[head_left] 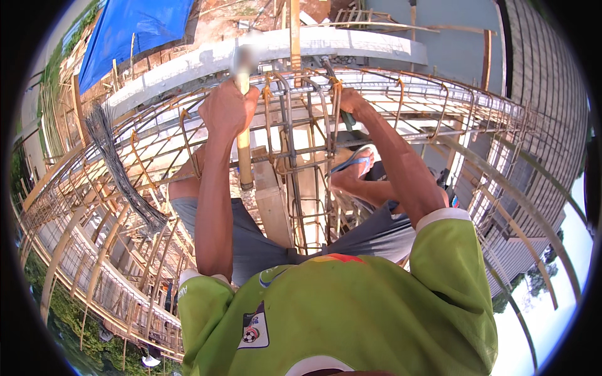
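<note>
My left hand (229,109) is closed round a wooden-handled tool (244,153), held upright against the near side of a rebar cage. The tool's top end is blurred, so its kind is unclear. Dark green grips (348,120) stick out below my right hand (352,102), which is closed on what look like pincers. Their metal end reaches a bar by an orange-brown tie (337,83). Between my hands, upright bars and bent stirrups (288,116) of the rebar cage (401,94) cross. Another tie (267,94) sits just right of my left hand.
A bundle of thin tie wire (119,169) hangs over the cage at left. Beyond runs a pale concrete beam (351,41), with a blue tarp (141,34) at far left. A wooden board (271,200) stands between my legs. Bamboo poles (514,169) and a block wall (545,75) lie right.
</note>
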A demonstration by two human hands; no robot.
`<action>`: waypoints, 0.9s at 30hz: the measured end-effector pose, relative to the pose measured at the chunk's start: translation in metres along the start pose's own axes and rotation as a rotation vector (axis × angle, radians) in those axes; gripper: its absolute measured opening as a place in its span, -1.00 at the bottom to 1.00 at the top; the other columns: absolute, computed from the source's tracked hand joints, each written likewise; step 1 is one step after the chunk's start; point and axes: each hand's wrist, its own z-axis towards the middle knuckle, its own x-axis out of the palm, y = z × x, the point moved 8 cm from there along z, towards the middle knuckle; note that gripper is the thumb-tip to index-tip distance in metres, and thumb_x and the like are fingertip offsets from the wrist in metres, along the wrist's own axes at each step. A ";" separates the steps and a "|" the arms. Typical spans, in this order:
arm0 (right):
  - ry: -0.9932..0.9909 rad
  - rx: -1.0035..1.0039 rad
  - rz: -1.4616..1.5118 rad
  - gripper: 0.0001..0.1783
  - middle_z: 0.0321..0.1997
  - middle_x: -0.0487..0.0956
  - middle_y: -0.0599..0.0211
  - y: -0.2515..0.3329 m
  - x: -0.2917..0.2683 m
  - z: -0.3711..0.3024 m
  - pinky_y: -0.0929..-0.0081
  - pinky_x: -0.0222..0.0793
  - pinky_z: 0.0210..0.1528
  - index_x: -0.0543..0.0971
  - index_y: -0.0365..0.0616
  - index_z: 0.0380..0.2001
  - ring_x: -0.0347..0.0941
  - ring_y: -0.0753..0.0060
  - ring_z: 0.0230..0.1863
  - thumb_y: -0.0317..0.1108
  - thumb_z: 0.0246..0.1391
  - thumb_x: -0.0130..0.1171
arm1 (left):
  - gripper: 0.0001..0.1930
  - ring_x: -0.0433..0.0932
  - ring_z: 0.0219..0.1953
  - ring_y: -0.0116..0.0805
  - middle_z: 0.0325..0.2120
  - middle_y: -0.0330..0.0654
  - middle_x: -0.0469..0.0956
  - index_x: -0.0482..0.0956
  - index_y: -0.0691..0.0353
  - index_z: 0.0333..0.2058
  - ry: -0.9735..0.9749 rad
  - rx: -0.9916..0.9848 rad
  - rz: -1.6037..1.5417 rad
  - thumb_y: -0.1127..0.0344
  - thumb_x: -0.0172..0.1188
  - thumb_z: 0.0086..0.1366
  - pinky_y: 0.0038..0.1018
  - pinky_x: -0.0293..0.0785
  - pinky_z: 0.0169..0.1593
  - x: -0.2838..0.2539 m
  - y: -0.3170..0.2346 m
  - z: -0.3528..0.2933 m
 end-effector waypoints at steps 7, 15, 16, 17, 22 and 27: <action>0.347 0.214 0.522 -0.82 -0.42 0.50 0.13 0.005 0.000 -0.058 0.25 0.63 -0.28 0.41 -0.31 -0.33 0.52 0.23 -0.42 -0.41 0.21 -0.13 | -0.59 0.63 -0.27 0.02 -0.44 0.00 0.65 0.67 0.13 -0.32 0.059 0.023 -0.071 -0.09 0.16 0.09 -0.19 0.46 -0.08 0.004 0.004 0.003; 0.390 0.140 0.720 -0.68 -0.49 0.42 0.36 0.003 0.007 -0.172 0.41 0.53 -0.47 0.33 -0.40 -0.01 0.41 0.48 -0.54 -0.47 0.20 -0.06 | -0.58 0.62 -0.17 -0.13 -0.30 -0.10 0.69 0.68 0.02 -0.21 0.043 0.062 -0.145 -0.12 0.07 0.16 -0.21 0.41 0.03 0.010 0.017 0.022; 0.288 0.066 0.604 -0.73 -0.50 0.43 0.34 0.003 0.005 -0.189 0.45 0.48 -0.54 0.40 -0.38 -0.08 0.40 0.47 -0.57 -0.43 0.20 -0.02 | -0.59 0.62 -0.15 -0.15 -0.28 -0.10 0.69 0.68 0.04 -0.19 0.040 0.057 -0.199 -0.08 0.07 0.19 -0.21 0.41 0.04 0.011 0.028 0.027; 0.191 -0.011 0.517 -0.75 -0.52 0.44 0.33 0.000 0.002 -0.206 0.44 0.45 -0.58 0.43 -0.37 -0.13 0.40 0.47 -0.59 -0.41 0.19 0.02 | -0.60 0.62 -0.08 -0.20 -0.25 -0.03 0.69 0.64 0.26 -0.15 0.032 0.152 -0.481 0.06 0.05 0.25 -0.22 0.43 0.08 0.008 0.032 0.029; -0.697 -0.478 -0.047 -0.56 -0.53 0.53 -0.09 -0.040 -0.084 -0.231 0.07 0.45 -0.37 0.38 -0.44 -0.27 0.52 -0.01 -0.50 -0.17 0.12 0.16 | -0.74 0.63 -0.05 -0.08 -0.13 0.18 0.60 0.47 0.41 -0.12 -0.069 0.142 -1.285 0.34 0.00 0.33 -0.42 0.63 -0.15 -0.031 0.024 -0.012; -0.999 -0.307 -0.485 -0.40 -0.32 0.58 -0.28 -0.033 -0.143 -0.198 -0.09 0.43 -0.14 0.34 -0.32 -0.17 0.54 -0.34 -0.22 0.07 0.13 0.18 | -0.77 0.54 -0.61 -0.42 -0.36 0.05 0.64 0.46 0.40 -0.14 -0.217 0.062 -1.288 0.43 0.06 0.24 -0.58 0.40 -0.61 -0.059 0.042 -0.090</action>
